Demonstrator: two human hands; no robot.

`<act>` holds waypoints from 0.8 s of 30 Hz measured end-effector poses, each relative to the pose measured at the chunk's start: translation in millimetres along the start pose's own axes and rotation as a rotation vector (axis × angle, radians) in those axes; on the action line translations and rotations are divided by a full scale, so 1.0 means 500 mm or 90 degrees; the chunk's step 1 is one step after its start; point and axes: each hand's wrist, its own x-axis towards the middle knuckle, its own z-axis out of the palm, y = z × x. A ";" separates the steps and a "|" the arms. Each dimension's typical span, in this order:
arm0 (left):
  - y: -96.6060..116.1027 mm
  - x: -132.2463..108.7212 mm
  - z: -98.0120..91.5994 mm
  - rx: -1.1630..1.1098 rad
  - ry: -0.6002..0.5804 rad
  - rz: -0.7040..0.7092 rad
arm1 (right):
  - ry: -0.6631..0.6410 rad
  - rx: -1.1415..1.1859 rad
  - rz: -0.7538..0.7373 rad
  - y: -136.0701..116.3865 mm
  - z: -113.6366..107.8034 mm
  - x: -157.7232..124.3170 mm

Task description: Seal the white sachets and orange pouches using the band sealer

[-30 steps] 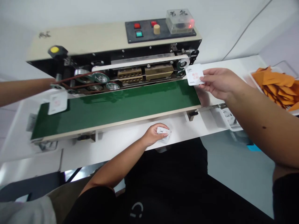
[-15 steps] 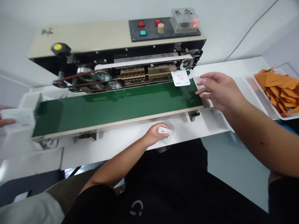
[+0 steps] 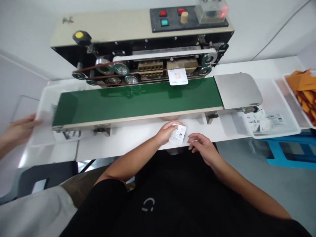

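My left hand (image 3: pixel 166 133) is closed around a small white printed sachet (image 3: pixel 178 135) in front of the machine, its thumb on top. Whether more than one sachet is in the grip, I cannot tell. Just to the right of it, my right hand (image 3: pixel 199 144) holds nothing, its fingers slightly curled and apart. A second white sachet (image 3: pixel 178 77) with a reddish print sits with its top edge in the band sealer (image 3: pixel 138 33), hanging over the green conveyor belt (image 3: pixel 133 102).
Beyond the belt's right end with its metal plate (image 3: pixel 238 90) stands a white bin (image 3: pixel 283 128) of sachets. Orange packets (image 3: pixel 302 82) fill another bin. At left, a co-worker's hand (image 3: pixel 23 130) is by a white tray (image 3: pixel 44 115). A blue stool (image 3: pixel 293 148) stands lower right.
My right hand has come back from the belt's right end to beside my left hand. The sachet in the sealer has moved left along it. The co-worker's hand no longer holds a sachet.
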 end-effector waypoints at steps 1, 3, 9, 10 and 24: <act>0.001 0.000 0.000 -0.004 -0.001 0.010 | -0.020 0.015 0.014 0.005 0.007 0.005; 0.002 -0.001 0.001 -0.006 -0.007 0.025 | -0.067 0.064 0.035 0.012 0.018 0.012; -0.006 0.001 -0.002 0.002 -0.035 0.066 | -0.161 0.269 0.120 0.034 0.045 0.041; -0.007 0.002 -0.004 0.005 -0.039 0.070 | -0.175 0.298 0.142 0.039 0.047 0.047; -0.007 0.004 -0.026 0.087 -0.276 0.172 | -0.390 0.368 0.185 0.039 0.039 0.049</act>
